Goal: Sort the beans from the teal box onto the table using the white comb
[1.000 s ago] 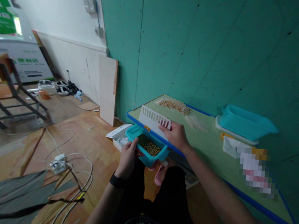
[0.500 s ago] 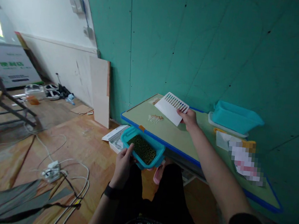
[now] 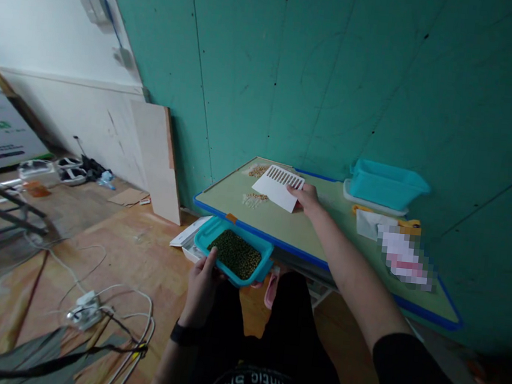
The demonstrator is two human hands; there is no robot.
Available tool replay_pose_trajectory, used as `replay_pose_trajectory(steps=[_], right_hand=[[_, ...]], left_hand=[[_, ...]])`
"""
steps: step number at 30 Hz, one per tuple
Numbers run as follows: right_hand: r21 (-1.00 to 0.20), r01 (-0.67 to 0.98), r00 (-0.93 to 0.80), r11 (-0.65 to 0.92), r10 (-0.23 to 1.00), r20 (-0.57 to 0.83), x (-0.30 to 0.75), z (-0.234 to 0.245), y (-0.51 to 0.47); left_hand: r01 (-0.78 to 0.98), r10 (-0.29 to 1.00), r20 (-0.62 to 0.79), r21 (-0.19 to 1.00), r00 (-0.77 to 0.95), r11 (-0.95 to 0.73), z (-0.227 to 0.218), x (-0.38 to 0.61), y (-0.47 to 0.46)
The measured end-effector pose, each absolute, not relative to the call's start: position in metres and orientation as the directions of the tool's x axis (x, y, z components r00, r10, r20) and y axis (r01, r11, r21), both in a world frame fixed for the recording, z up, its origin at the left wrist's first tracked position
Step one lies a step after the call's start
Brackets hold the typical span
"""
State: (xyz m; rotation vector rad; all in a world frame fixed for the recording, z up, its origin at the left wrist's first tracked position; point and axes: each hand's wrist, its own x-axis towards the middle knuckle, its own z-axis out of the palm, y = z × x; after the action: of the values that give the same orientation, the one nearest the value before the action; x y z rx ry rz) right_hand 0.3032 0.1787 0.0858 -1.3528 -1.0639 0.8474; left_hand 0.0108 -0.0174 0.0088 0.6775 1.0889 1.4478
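My left hand [image 3: 201, 286] grips the near left side of a blue plastic tub [image 3: 207, 231], with its thumb over the rim. Green beans [image 3: 237, 255] cover the tub's floor, and the tub hangs above my lap beside the table's edge. In my right hand [image 3: 303, 196] is a white slotted scoop [image 3: 274, 192], its slotted end pointing toward the wall. The scoop is above the table [image 3: 315, 237]. To its left lie a pile of tan beans [image 3: 258, 170] and a smaller scatter of tan and white pieces [image 3: 255, 199].
A second blue tub [image 3: 387, 186] stands on a white lid at the table's right, near a yellow-and-white packet [image 3: 366, 222] and a blurred-out bag. An open white box [image 3: 190, 243] sits below the table. Cables and a power strip [image 3: 86, 309] lie on the floor at left.
The view has swung to the right, so everything sits further left. The slotted scoop is tilted flatter above the table. Both hands keep their holds.
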Motion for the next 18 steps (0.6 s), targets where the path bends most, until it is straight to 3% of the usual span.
replay_pose_trajectory(steps=[7, 18], right_hand=[[-1.0, 0.005, 0.271, -0.021, 0.962, -0.019, 0.297, 0.093, 0.173], [-0.997, -0.046, 0.232, -0.06, 0.97, -0.069, 0.293, 0.098, 0.168]], left_hand=[[-0.419, 0.967, -0.165, 0.905, -0.194, 0.07, 0.011, 0.011, -0.019], [-0.375, 0.97, -0.138, 0.925, -0.201, 0.054, 0.02, 0.012, -0.025]])
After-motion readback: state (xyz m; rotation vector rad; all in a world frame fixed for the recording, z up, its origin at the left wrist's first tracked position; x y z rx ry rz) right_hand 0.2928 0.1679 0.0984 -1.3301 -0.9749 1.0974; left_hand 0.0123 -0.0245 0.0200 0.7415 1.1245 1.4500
